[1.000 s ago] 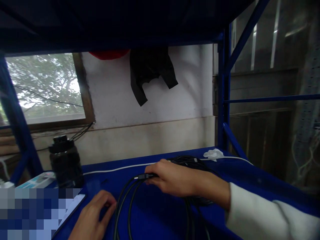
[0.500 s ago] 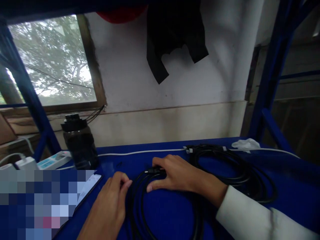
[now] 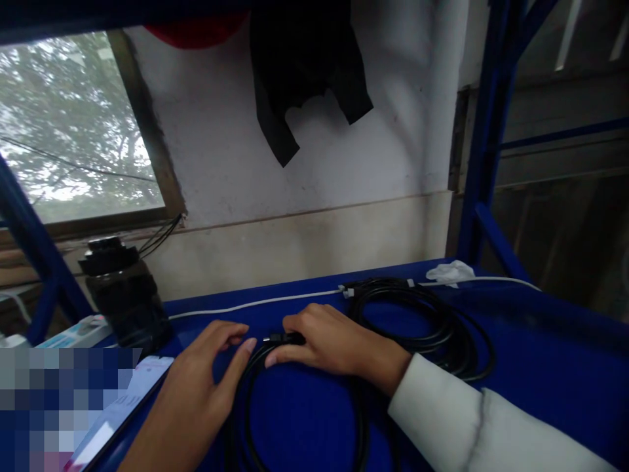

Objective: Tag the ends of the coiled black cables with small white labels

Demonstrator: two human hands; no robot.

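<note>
Right hand: the right hand [image 3: 327, 337] is closed over the plug end of a black cable, the fingers on it and the thumb spread below; a second ago the thumb lay tucked close to the plug.
Plug: the plug [image 3: 278, 339] juts out leftward from under those fingers, toward the left hand, as in both earlier views.
Left hand: the left hand [image 3: 201, 373] holds nothing, with a small gap between thumb and index fingertips; half a second ago these tips nearly met. It is now nearer the plug, just beside the loops; whether it touches them cannot be told.
Black cable: the coiled black cable [image 3: 362, 419] lies on the blue shelf [image 3: 540, 373], its loops running down out of view below both hands.
Second coil: the second coil [image 3: 457, 337] lies behind and right of the right hand, in plain view; a second ago the right arm hid most of it.
Around: the dark bottle [image 3: 125, 295] and white cable [image 3: 275, 302] have kept their places.
</note>
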